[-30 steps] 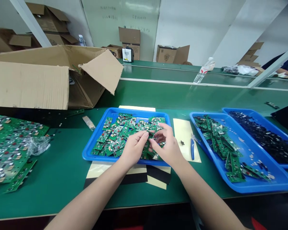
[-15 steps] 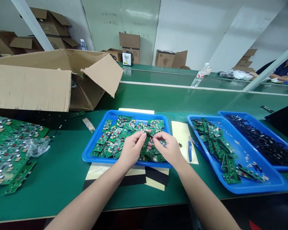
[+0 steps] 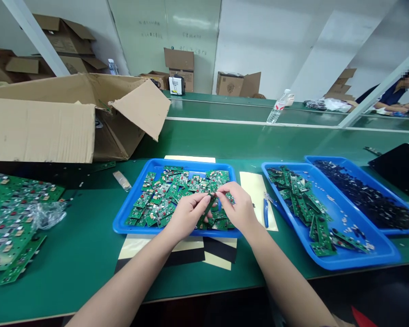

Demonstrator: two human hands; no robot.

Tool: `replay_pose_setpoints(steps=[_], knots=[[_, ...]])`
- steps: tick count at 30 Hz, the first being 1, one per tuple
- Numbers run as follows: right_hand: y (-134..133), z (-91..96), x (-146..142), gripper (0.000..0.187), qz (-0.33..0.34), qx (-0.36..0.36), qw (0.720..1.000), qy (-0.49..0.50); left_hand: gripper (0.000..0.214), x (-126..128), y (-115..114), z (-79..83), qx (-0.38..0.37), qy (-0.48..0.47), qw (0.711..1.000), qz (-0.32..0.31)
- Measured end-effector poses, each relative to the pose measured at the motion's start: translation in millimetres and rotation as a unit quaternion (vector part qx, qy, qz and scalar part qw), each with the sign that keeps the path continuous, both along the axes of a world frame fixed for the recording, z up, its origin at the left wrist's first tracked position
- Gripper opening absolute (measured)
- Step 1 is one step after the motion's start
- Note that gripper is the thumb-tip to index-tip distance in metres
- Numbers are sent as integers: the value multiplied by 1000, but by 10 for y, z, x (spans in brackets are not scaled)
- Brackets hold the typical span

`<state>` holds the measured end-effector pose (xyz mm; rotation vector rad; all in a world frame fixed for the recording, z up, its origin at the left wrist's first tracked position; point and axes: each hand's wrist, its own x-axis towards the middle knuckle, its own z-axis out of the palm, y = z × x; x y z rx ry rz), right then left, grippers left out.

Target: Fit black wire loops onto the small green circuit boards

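Above the middle blue tray, my left hand pinches a small green circuit board, largely covered by the fingers. My right hand has its thumb and forefinger closed at the board's upper end; whatever is between those fingertips is too small to make out. Loose circuit boards lie heaped in the tray under both hands. Right of my right hand, blue-handled cutters rest on a cream sheet.
At right, one blue tray holds more boards and small pale pieces; another holds black parts. Large board panels and clear plastic lie left. An open carton stands behind them. A water bottle and a person are farther back.
The view has shifted slightly, moving the scene a little left. My fingers have shifted around the board, and its upper end shows less between them than before.
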<state>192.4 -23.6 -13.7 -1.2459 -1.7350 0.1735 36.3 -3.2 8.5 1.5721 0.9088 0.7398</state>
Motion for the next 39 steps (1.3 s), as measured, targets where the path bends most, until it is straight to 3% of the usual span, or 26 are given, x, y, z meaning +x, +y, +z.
replay_pose_setpoints(steps=[4,6,9,13,15,18,23,27,30,33,35,39], knots=[[14,-18,5,17,-4,36,999,22,30,-50,31,27,17,14,999,-32],[5,0,17,25,-38,40,995,82,28,-81,51,37,62,11,998,-13],[-28,48,22,16,-65,8,985,159,33,-115,85,14,99,-18,994,32],[-62,65,-39,10,31,-72,984,161,36,-123,101,-34,144,-26,988,52],[-64,45,-74,8,46,-86,981,166,33,-120,89,-34,186,-12,982,38],[-59,19,-89,11,43,-75,983,163,29,-112,64,-27,226,0,974,24],[-68,51,-42,10,75,4,991,111,27,-100,63,-73,239,10,970,40],[-85,76,-16,13,118,-50,985,119,25,-140,105,-82,290,27,952,93],[-71,48,-31,22,128,-188,940,256,23,-187,130,-57,375,26,919,119],[-43,8,-61,40,190,-320,845,384,23,-204,133,-49,459,37,882,97],[-38,-5,-77,41,232,-368,797,419,24,-197,126,-55,493,46,865,83],[-58,13,-88,25,257,-389,764,446,24,-180,112,-63,514,47,853,77]])
